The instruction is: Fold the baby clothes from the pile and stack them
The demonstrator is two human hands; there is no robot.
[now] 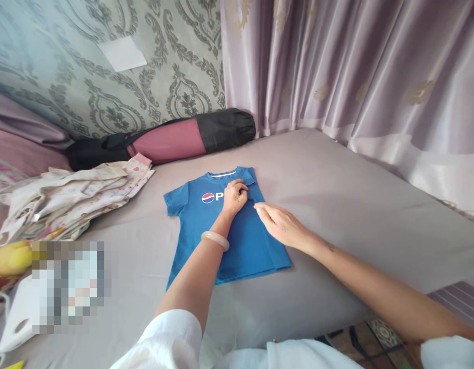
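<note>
A blue short-sleeved T-shirt (198, 230) with a round red, white and blue logo lies spread on the bed, its neckline away from me. My left hand (235, 197) rests on the chest, covering part of the white lettering; its fingers are curled down against the cloth near the right sleeve. That sleeve looks turned in over the body. At the shirt's right side edge is my right hand (279, 223), its fingers pressed together and their tips at the fabric. How much cloth each hand grips is partly hidden under the fingers.
A grey sheet covers the bed (355, 205). Behind the shirt lies a long black and maroon bag (171, 141). Piled light printed clothes (75, 197) lie left, with a yellow item (12, 258) and a blurred patch nearer. Purple curtains (336, 66) hang at the back right.
</note>
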